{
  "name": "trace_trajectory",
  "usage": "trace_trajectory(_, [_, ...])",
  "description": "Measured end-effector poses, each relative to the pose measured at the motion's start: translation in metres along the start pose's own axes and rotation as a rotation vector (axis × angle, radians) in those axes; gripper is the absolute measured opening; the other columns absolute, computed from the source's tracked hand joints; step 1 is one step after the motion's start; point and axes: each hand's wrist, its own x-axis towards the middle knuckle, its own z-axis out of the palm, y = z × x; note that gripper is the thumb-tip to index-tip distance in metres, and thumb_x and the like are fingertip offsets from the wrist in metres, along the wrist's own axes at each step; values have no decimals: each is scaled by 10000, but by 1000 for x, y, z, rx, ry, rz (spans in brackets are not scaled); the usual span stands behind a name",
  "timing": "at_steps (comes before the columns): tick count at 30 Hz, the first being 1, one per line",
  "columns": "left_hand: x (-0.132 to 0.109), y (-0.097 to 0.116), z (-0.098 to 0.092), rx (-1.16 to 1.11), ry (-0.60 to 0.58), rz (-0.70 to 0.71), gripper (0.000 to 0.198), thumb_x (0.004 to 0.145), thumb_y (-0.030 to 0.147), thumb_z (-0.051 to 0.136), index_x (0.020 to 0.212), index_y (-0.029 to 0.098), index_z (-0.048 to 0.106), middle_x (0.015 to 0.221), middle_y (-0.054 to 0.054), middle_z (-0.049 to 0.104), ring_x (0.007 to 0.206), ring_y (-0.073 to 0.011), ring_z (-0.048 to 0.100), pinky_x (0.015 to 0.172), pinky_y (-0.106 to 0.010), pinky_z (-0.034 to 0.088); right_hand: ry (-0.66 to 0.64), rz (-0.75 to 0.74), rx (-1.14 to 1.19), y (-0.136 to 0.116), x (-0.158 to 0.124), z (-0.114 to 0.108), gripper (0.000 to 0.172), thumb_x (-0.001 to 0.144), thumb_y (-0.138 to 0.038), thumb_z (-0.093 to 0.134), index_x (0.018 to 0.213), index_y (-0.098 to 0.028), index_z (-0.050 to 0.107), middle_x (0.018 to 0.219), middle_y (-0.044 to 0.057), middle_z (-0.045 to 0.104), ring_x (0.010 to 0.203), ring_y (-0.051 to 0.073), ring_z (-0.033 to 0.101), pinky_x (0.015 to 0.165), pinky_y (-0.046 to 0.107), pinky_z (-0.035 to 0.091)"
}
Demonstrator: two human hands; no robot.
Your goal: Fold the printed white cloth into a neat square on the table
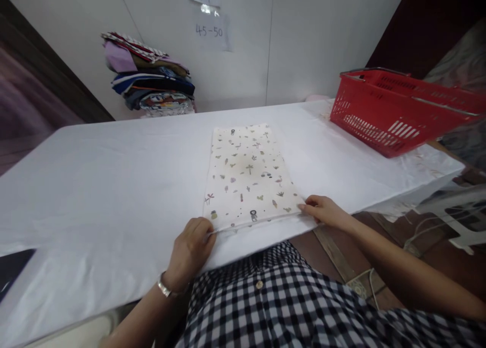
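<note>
A cream cloth (248, 173) printed with small palms, cacti and flamingos lies folded flat in a rectangle on the white-covered table (114, 186). My left hand (193, 243) pinches its near left corner, fingers curled over the edge. At the near right corner my right hand (322, 210) grips the cloth between thumb and fingers. The near edge shows more than one layer, stretched between both hands.
A red plastic basket (379, 113) stands at the table's right end. Against the wall at the back left is a stack of folded fabrics (154, 80). A paper marked "45-50" (209, 32) hangs on the wall. A dark flat item (14, 269) lies at the left edge.
</note>
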Motion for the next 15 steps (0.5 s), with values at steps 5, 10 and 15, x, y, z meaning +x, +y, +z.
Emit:
trace_trajectory(5, [1, -1, 3, 58, 50, 32, 40, 828, 177, 465, 814, 183, 502, 754, -15, 560, 715, -151, 529, 641, -265, 432, -7, -41, 45, -1, 2, 0, 299, 739, -471, 532, 693, -175, 522, 488, -33, 501, 435, 84, 400, 449, 220, 291])
trace_trajectory(10, [0, -3, 3, 68, 52, 102, 125, 841, 168, 463, 931, 179, 548, 848, -36, 599, 771, -151, 560, 689, -263, 453, 22, -15, 166, -6, 3, -2, 270, 720, -458, 540, 726, -196, 473, 475, -59, 468, 407, 78, 366, 415, 211, 266])
trace_trajectory(15, [-1, 3, 3, 57, 37, 48, 121, 826, 152, 466, 902, 192, 552, 842, -38, 590, 798, -163, 556, 717, -280, 459, 73, -112, 7, 0, 5, 0, 226, 715, -422, 542, 748, -204, 494, 526, -49, 496, 463, 104, 444, 467, 226, 326])
